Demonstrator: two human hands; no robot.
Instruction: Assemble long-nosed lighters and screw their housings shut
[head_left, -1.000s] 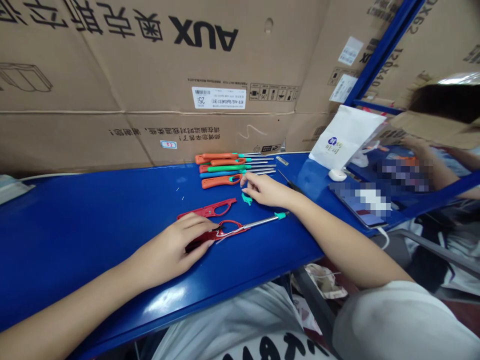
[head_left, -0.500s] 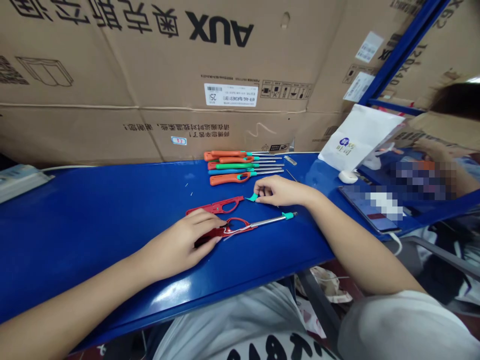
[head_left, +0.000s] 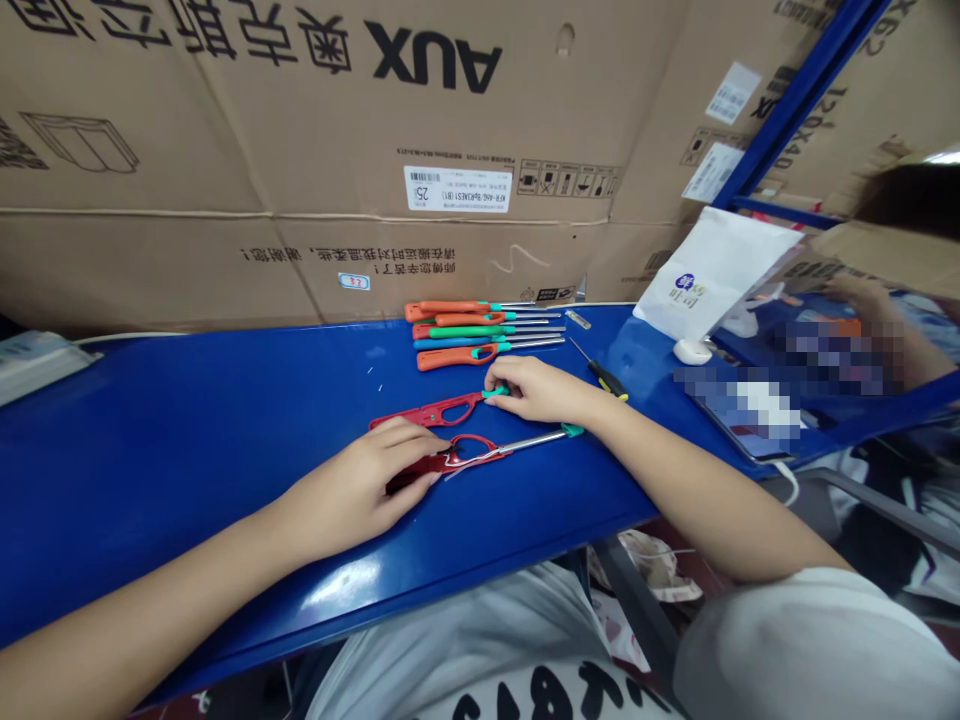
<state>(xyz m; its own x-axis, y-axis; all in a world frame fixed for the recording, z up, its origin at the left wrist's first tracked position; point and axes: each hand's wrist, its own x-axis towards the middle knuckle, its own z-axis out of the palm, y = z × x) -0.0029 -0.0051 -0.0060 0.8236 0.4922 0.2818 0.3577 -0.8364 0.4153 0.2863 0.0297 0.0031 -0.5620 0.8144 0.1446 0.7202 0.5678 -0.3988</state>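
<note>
My left hand (head_left: 367, 480) is closed over the handle of an opened red stick lighter (head_left: 491, 455), pressing it to the table. White wire runs along its trigger loop, and a metal tube (head_left: 531, 441) reaches right to a green collar (head_left: 572, 431), partly behind my right wrist. Just beyond lies the other red handle half (head_left: 420, 413), flat on the table. At that half's right end my right hand (head_left: 532, 388) pinches a small green plastic piece (head_left: 492, 393), which appears to touch the tip. My fingers hide part of it.
Several stick lighters (head_left: 450, 358) lie in a row near the cardboard box (head_left: 300, 150). Behind my right wrist is a screwdriver (head_left: 609, 382). A white bag (head_left: 697, 280), a white case (head_left: 691, 351) and a phone (head_left: 780, 440) are on the right, where another person's arm (head_left: 892, 325) shows.
My right hand has moved left with the green piece, bringing it to the tip of the far red half. The screwdriver has come into fuller view. My left hand stays in place.
</note>
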